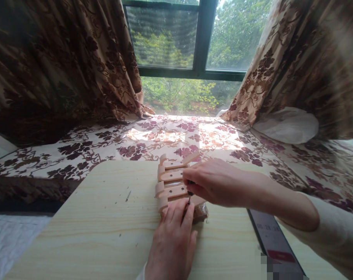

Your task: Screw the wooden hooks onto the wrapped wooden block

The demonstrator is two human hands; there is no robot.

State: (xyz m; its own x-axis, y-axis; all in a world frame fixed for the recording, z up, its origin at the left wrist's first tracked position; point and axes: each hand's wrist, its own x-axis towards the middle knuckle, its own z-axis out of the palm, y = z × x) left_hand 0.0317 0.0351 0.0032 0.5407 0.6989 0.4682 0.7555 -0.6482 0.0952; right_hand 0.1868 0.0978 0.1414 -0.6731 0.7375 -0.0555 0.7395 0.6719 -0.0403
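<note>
On the pale wooden table (86,217) lies a piece made of light wooden slats (172,176) with small dark screws or holes in them. Wrapped in clear plastic, a brown block (200,213) shows under its near end. My left hand (175,229) lies on the near slats, fingers stretched forward and pressing down. Above the right side of the slats, my right hand (213,181) is closed around a small dark screwdriver (189,193), mostly hidden by the fingers. Its thin shaft points down between my left fingertips.
A phone (277,241) with a lit screen lies right of the hands. One loose screw (128,195) and several dark bits are on the table at left. Behind are a flowered cloth (153,136), a white bag (287,124), curtains (106,58) and a window.
</note>
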